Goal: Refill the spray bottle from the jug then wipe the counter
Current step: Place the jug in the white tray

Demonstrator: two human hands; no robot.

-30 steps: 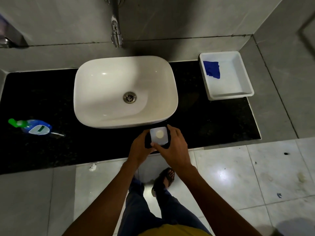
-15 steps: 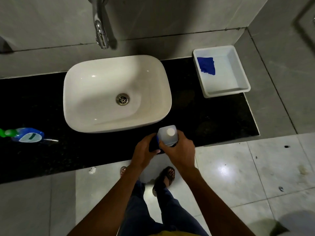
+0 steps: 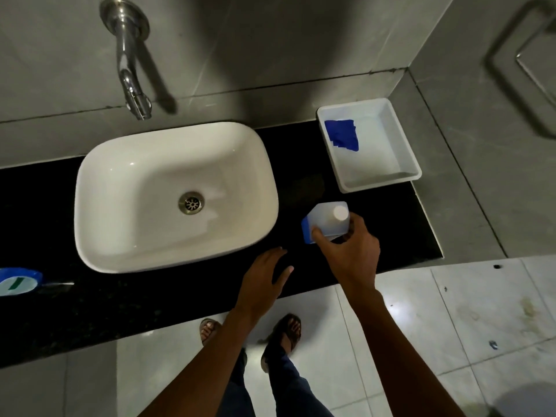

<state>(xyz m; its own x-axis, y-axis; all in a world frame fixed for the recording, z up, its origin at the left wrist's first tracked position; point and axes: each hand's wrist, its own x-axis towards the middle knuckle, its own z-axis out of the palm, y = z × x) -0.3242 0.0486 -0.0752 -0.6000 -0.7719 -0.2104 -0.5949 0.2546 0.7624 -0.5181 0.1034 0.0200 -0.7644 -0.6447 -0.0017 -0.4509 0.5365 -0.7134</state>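
A white jug [image 3: 328,219] with a white cap and a blue label stands over the black counter [image 3: 150,296], to the right of the basin. My right hand [image 3: 349,254] is shut on its near side from above. Left of it, my left hand [image 3: 264,278] hovers over the counter's front edge with fingers spread and nothing in it. The spray bottle [image 3: 18,281], blue with a white label, lies on its side at the far left edge of view, partly cut off. A blue cloth [image 3: 343,135] lies in the white tray [image 3: 403,152] at the back right.
A white basin [image 3: 144,164] sits on the counter's middle under a steel wall tap [image 3: 132,82]. Grey tiled walls close the back and right. A steel rail [image 3: 535,79] hangs on the right wall. My sandalled feet stand on pale floor tiles below the counter.
The jug has moved right and farther onto the counter in my right hand. My left hand has let go of it and now hovers open. The view has shifted right.
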